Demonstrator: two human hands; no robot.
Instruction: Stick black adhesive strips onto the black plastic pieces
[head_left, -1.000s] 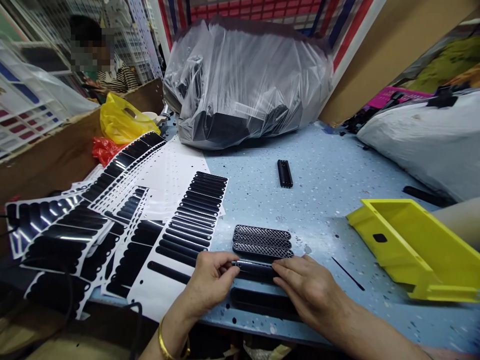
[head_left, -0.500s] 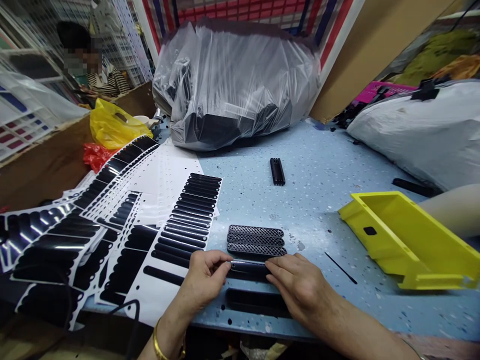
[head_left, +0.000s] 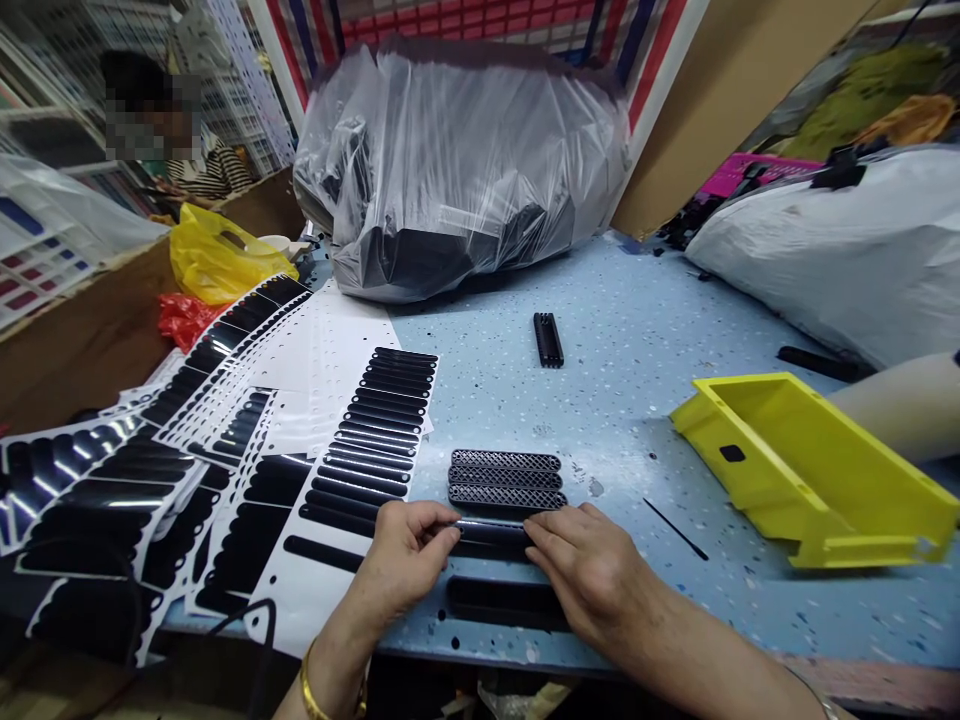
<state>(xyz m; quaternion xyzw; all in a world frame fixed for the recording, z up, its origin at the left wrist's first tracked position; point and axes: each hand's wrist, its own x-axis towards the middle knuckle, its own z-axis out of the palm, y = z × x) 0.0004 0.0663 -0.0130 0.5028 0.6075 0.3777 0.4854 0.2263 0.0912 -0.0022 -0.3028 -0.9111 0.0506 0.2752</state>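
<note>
- Black strip [head_left: 491,533]: long, narrow, glossy along its upper edge, just nearside of the lattice-faced pieces [head_left: 506,480].
- Left hand [head_left: 409,558]: thumb and finger pinching its left end.
- Right hand [head_left: 591,562]: touching its right end; cannot tell whether pinching.

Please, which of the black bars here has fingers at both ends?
The smooth, shiny bar next to the three patterned bars. The left hand is at one end, the right hand at the other; only this bar lies between their fingertips.

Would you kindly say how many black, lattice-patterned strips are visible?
3, side by side on the speckled blue table: farthest strip, middle strip and nearest strip. Others may be hidden in the translucent plastic bag.
</note>
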